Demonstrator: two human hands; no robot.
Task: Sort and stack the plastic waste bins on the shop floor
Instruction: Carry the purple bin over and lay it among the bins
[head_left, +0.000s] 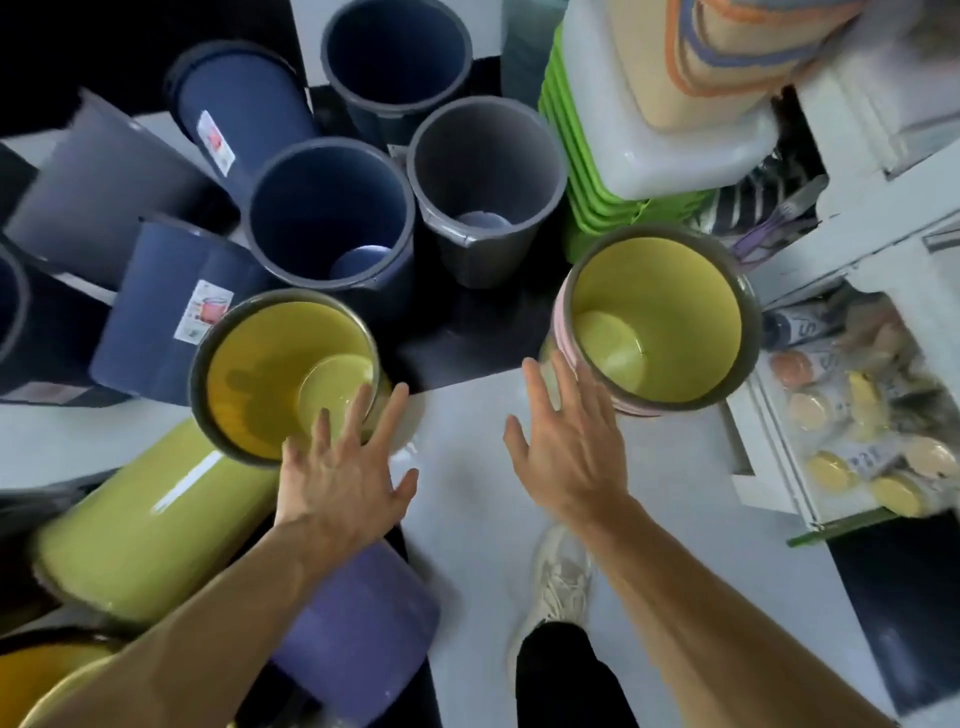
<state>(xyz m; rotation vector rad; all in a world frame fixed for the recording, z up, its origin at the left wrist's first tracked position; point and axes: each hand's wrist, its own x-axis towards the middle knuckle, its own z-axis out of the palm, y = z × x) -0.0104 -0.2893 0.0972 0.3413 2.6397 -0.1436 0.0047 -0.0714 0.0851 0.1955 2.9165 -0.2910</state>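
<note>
Both grips were open: left hand splayed over the rim of the yellow round plastic bin stack, right hand beside, possibly touching, the pink-walled yellow-lined bin stack on the floor. A careless nudge could topple either into the upright grey bins.

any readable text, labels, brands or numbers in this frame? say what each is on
None can be read.
Sticker on the lying blue bin: a picture and print, too blurred.
Sticker on the nearer blue bin: pink picture, print too small.
Packets in the white drawer: dark marks on the wrappers, too blurred to tell.
</note>
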